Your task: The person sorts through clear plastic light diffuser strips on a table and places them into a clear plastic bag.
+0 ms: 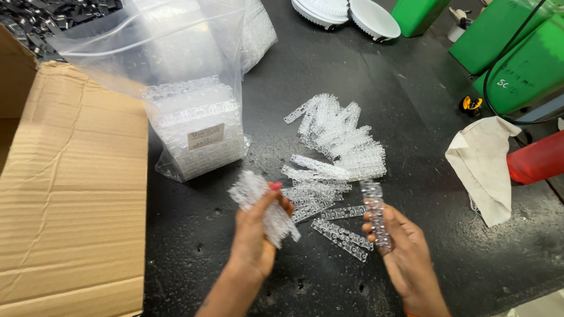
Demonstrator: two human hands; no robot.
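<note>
Your left hand (254, 232) was closed around a bundle of clear plastic strips (264, 208), thumb and fingers pinching it near the middle so that both ends stuck out past the fist. Your right hand (405, 249) held a single clear strip (376, 214) upright, fingers curled along its lower half and its top end free above them. The view blurred the bundle, so I cannot tell how many strips it held.

These pieces looked light, thin and fairly stiff, moulded with small ribs that probably gave your fingertips some bite, though smooth clear plastic tends to slip when stacked. Gripping across the long edges near the middle seemed the safest hold; a pinch at one end would likely let a stack fan out.

The loose pile of strips (335, 144) lay on the dark table (423, 111) just beyond both hands, its nearest pieces between your wrists and almost under the bundle. A clear bag of stacked strips (197, 132) stood further left, beside the cardboard box (70, 188). A cloth (484, 164) lay well apart on the right.
</note>
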